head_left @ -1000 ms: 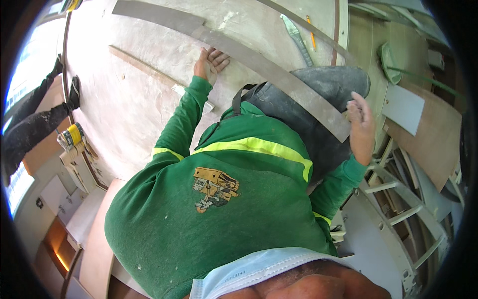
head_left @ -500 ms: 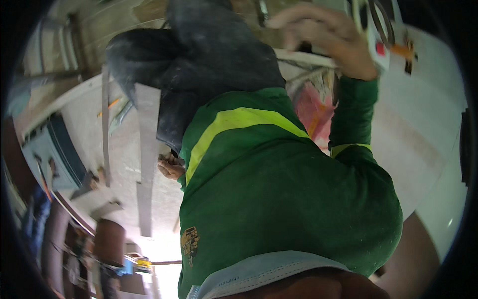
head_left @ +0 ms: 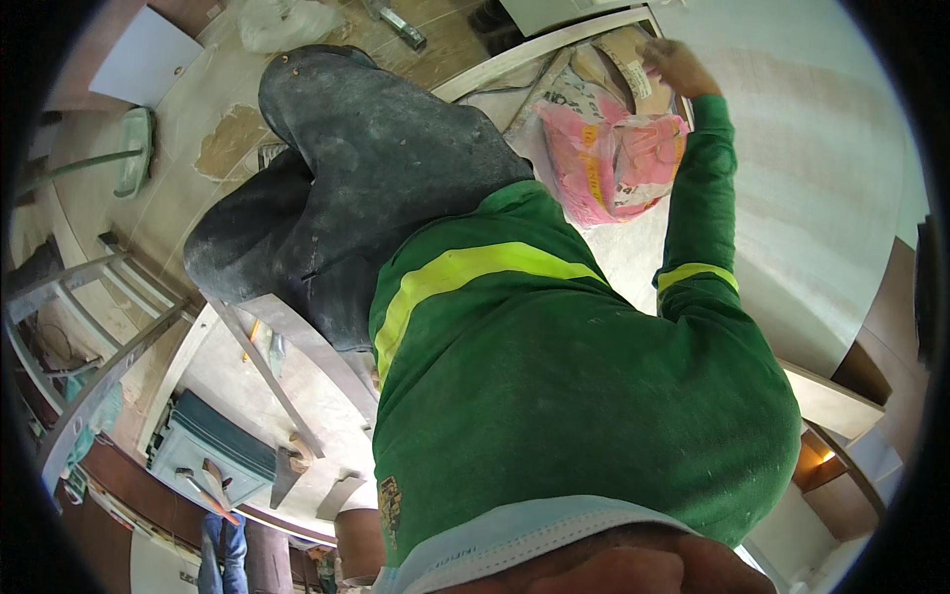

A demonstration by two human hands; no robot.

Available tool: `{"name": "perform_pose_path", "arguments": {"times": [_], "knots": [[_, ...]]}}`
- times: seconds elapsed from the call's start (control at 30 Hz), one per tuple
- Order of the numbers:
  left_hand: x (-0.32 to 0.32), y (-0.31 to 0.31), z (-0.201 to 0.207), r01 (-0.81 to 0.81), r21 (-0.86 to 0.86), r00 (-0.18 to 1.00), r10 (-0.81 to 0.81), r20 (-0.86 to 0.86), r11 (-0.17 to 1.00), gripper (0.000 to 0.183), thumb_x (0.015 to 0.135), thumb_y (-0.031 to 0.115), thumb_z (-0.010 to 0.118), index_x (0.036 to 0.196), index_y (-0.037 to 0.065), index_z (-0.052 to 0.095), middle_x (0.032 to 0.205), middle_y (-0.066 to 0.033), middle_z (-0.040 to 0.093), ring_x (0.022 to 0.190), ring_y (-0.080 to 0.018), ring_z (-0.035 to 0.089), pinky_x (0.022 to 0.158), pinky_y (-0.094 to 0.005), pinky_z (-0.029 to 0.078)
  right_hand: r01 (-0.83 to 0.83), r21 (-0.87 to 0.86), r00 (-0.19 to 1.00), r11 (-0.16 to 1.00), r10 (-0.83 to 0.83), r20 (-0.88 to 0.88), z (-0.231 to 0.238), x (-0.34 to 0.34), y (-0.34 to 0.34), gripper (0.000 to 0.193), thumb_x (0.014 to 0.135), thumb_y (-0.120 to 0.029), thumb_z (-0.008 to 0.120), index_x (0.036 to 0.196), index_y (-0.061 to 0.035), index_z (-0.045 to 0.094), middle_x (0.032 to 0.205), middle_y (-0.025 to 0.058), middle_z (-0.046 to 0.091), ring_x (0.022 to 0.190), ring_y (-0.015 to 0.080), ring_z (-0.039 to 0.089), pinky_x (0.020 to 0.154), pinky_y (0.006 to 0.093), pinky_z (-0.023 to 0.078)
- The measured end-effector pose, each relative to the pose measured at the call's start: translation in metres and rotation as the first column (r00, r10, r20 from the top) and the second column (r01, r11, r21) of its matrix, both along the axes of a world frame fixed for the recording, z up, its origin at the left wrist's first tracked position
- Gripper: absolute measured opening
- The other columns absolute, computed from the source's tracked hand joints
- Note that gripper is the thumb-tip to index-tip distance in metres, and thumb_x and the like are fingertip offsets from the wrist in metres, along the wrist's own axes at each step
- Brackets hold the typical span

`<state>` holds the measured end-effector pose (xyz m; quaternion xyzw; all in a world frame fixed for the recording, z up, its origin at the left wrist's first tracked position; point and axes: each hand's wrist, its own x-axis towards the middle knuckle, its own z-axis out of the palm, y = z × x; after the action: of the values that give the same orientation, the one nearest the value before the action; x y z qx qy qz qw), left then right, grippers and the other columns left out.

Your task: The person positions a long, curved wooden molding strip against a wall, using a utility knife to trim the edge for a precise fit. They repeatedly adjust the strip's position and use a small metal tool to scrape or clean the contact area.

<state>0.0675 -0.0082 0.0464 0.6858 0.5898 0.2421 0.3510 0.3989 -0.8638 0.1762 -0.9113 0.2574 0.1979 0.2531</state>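
Note:
My right arm reaches forward along the right side in a green sleeve. At its end, my right hand has its fingers bent over the right edge of a brown curved piece with a pale label. This piece lies behind a crumpled pink and white bag, which has printed patches and stands beside my right forearm. My left hand is hidden behind my torso and thigh. Long grey flat strips lie on the pale surface on that side, partly behind my leg.
A large pale panel rises along the right. At left are a metal ladder, a green dustpan and a grey-green toolbox with hand tools on top. A clear plastic bag lies on the tiled floor ahead. A brown cylinder stands behind.
The view has swung, showing more floor and the whole pink bag. My right hand has gone from outstretched and blurred to the brown piece. My left hand has passed out of sight.

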Motion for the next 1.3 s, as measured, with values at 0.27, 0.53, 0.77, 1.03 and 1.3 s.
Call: {"name": "perform_pose_path", "arguments": {"times": [0.27, 0.53, 0.77, 1.03, 1.3], "knots": [[0.06, 0.111, 0.11, 0.066, 0.264, 0.998, -0.069, 0.003, 0.962, 0.049, 0.107, 0.045, 0.06, 0.126, 0.0, 0.059, 0.09, -0.012, 0.067, 0.074, -0.0203, 0.063, 0.058, -0.031, 0.048, -0.05, -0.363, 0.994, 0.93, 0.009, -0.113, -0.063, -0.073, -0.086, 0.041, 0.102, -0.037, 0.059, 0.11, 0.0006, 0.074, 0.1, 0.0229, 0.075, 0.095, 0.0439, 0.069, 0.087, 0.0525, 0.054], [0.088, 0.102, 0.143, 0.22, 0.24, 0.975, -0.22, -0.029, 0.945, 0.046, 0.107, 0.044, 0.061, 0.123, 0.001, 0.059, 0.088, -0.0106, 0.065, 0.073, -0.0191, 0.061, 0.057, -0.0306, 0.047, -0.231, 0.095, 0.973, 0.968, 0.232, 0.005, 0.06, -0.104, -0.005, 0.027, 0.099, -0.025, 0.064, 0.098, 0.0015, 0.073, 0.081, 0.011, 0.07, 0.078, 0.0202, 0.069, 0.074, 0.0344, 0.055], [0.072, 0.024, 0.081, 0.331, -0.004, 0.944, -0.331, -0.009, 0.944, 0.044, 0.106, 0.043, 0.062, 0.119, 0.001, 0.059, 0.086, -0.0094, 0.064, 0.071, -0.0181, 0.059, 0.056, -0.0303, 0.046, -0.175, 0.072, 0.972, 0.982, 0.184, -0.146, -0.055, -0.162, 0.018, 0.023, 0.095, -0.019, 0.067, 0.092, 0.0036, 0.071, 0.078, 0.0116, 0.071, 0.069, 0.02, 0.069, 0.066, 0.0359, 0.057], [0.068, -0.006, 0.051, 0.385, -0.148, 0.921, -0.389, 0.003, 0.911, 0.041, 0.106, 0.042, 0.063, 0.116, 0.002, 0.059, 0.084, -0.008, 0.062, 0.069, -0.0169, 0.058, 0.055, -0.03, 0.044, 0.04, 0.207, 0.973, 0.977, 0.009, -0.23, -0.08, -0.15, 0.061, 0.036, 0.091, -0.033, 0.075, 0.093, 0.0025, 0.07, 0.086, 0.0126, 0.07, 0.079, 0.0264, 0.068, 0.075, 0.044, 0.054], [0.058, -0.017, 0.036, 0.378, -0.204, 0.924, -0.381, 0.028, 0.903, 0.039, 0.105, 0.041, 0.065, 0.112, 0.003, 0.059, 0.082, -0.0067, 0.06, 0.067, -0.0157, 0.056, 0.054, -0.0296, 0.043, -0.064, 0.431, 0.989, 0.9, 0.115, -0.093, -0.09, -0.157, 0.071, 0.037, 0.091, -0.032, 0.075, 0.112, -0.0024, 0.069, 0.104, 0.0203, 0.07, 0.1, 0.0364, 0.067, 0.086, 0.0457, 0.053]]}}
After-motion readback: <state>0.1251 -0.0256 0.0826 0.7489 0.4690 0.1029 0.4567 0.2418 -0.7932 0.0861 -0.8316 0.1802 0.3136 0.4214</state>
